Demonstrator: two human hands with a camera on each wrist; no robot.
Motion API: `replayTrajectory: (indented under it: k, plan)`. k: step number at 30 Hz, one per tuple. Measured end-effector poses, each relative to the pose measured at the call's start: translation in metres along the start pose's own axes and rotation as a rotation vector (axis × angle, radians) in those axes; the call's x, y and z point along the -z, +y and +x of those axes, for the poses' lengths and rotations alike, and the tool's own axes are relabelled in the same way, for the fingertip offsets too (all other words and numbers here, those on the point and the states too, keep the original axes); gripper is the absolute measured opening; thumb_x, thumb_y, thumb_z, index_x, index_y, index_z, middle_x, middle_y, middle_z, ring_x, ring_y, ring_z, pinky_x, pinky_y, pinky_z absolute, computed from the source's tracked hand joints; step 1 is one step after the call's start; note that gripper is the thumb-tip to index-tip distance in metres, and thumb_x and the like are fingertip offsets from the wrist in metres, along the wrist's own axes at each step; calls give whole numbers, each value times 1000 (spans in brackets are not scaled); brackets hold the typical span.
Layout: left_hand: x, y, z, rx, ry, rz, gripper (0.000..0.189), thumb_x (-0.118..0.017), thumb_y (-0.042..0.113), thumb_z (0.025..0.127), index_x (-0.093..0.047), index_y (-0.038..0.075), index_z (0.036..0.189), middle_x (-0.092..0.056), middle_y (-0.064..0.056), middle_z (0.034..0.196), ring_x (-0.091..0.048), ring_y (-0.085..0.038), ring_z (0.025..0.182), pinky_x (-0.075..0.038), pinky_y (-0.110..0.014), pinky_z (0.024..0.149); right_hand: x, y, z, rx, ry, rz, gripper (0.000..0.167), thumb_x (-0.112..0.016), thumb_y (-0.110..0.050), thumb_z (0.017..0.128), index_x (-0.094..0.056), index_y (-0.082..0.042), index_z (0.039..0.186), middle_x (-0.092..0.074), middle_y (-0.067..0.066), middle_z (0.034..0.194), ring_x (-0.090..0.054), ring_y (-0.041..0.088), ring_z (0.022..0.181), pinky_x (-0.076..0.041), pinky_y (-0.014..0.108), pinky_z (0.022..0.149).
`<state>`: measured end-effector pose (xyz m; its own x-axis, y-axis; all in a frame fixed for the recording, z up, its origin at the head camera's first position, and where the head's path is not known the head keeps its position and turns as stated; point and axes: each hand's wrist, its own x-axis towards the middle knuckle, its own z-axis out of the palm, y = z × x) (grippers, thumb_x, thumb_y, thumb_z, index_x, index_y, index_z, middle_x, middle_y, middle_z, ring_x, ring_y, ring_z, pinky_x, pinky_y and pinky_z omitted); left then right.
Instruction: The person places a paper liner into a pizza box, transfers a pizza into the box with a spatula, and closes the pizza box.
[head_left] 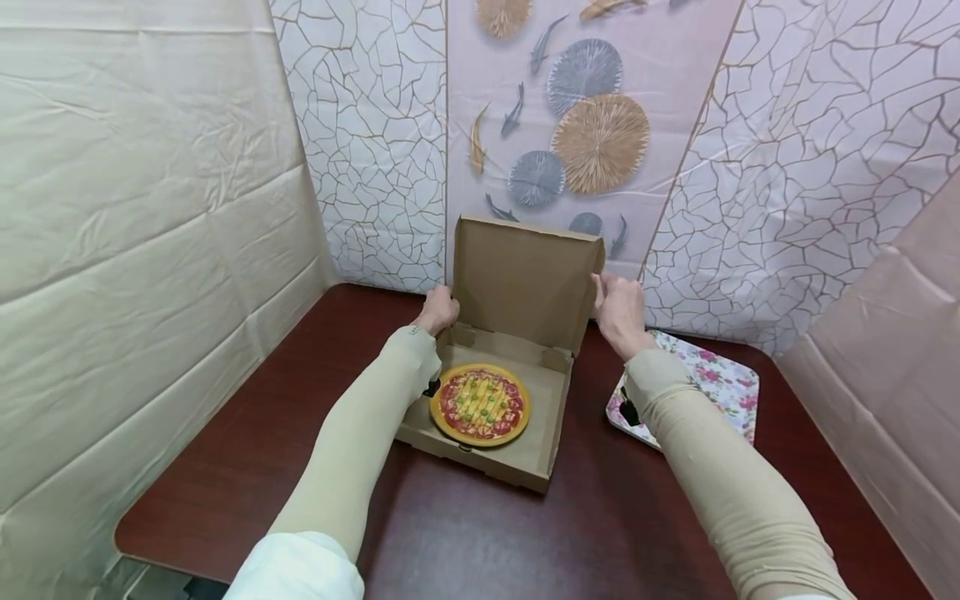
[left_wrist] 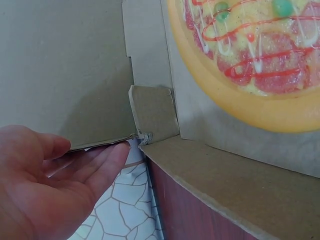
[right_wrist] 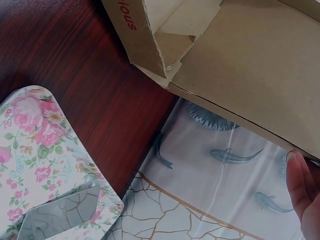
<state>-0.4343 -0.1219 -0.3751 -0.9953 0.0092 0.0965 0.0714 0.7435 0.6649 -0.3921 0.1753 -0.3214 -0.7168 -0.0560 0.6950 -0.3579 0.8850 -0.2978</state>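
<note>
A cardboard pizza box (head_left: 558, 417) stands on the table with its lid (head_left: 525, 283) raised nearly upright at the back. Inside its base lies a round pizza (head_left: 480, 404) with a thick yellow-orange crust, red slices, green bits and sauce lines. My left hand (head_left: 438, 310) holds the lid's left edge low down; in the left wrist view the thumb is on the inner face and the fingers lie behind it. At the lid's right edge, higher up, my right hand (head_left: 621, 312) pinches the cardboard, with the thumb (right_wrist: 294, 162) on the edge and the other fingers partly out of frame.
A white tray with pink flowers (head_left: 723, 379) lies right of the box, partly under my right forearm; a handle slot (right_wrist: 60, 212) shows near its edge. The dark red wooden table (head_left: 247, 450) meets a patterned wall covering (head_left: 375, 167) behind the box.
</note>
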Motion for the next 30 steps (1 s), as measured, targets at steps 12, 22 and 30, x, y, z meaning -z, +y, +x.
replayTrajectory:
  k: [12,22,30]
  plan:
    - [5,1,5,-2,-51,-50,23,-35,6,97,-49,5,79,-49,-6,60,-47,-20,53,-41,-30,57,3,3,4,35,25,1,32,-53,-17,99,-68,3,78,-62,22,61,-60,44,62,-46,51,64]
    - [0,1,1,-8,-12,-34,26,-36,6,96,-47,6,72,-49,-8,67,-50,-24,64,-43,-31,64,1,3,5,-9,5,3,32,-52,-18,100,-70,4,84,-67,22,67,-63,47,74,-48,52,71]
    - [-1,1,2,19,-26,-26,30,-37,8,97,-39,9,67,-39,-6,64,-39,-22,58,-36,-30,56,2,3,5,-47,-22,13,31,-53,-21,99,-71,2,88,-68,22,70,-65,47,79,-49,52,74]
